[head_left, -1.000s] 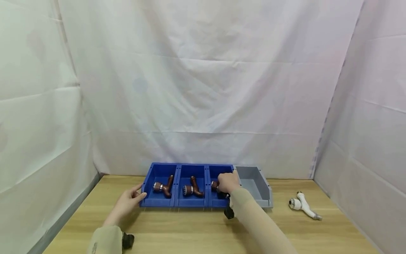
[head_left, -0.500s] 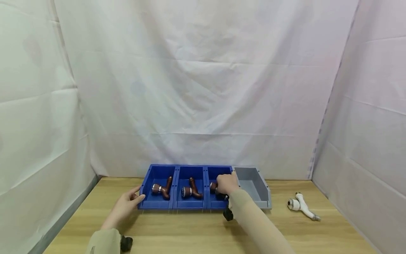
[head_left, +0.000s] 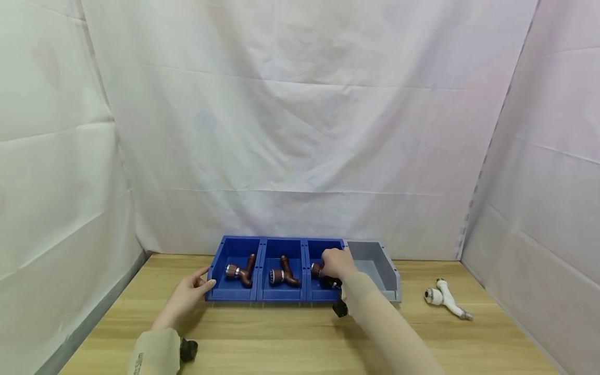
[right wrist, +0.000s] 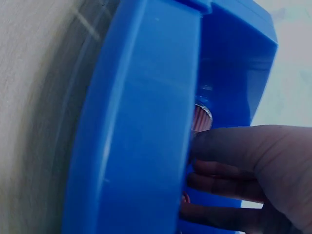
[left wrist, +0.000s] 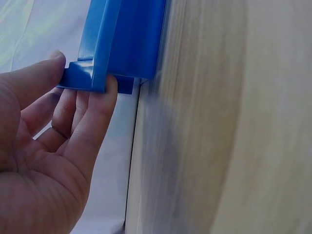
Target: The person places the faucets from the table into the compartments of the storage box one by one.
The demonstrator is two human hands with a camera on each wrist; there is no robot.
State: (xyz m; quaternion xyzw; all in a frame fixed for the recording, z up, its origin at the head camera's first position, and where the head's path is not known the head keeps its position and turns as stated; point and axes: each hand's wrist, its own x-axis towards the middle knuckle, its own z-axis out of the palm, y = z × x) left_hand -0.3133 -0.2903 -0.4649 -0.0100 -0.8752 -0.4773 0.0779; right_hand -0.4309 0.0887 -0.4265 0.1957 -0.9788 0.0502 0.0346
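In the head view, my left hand pinches the side wall of the leftmost blue bin. The left wrist view has the thumb on one face of that blue wall and the fingers on the other. My right hand reaches down into the third blue bin, its fingers bent round a brown tap. Most of that tap is hidden; its ribbed knob shows beside the thumb in the right wrist view. Similar brown taps lie in the left bin (tap) and the middle bin (tap).
A grey bin adjoins the blue row on its right. Farther right, a white tap lies on the wooden table. White cloth hangs behind the bins and on both sides.
The head view has shifted slightly up and down. Both hands keep their places at the bins, and the taps lie where they were.
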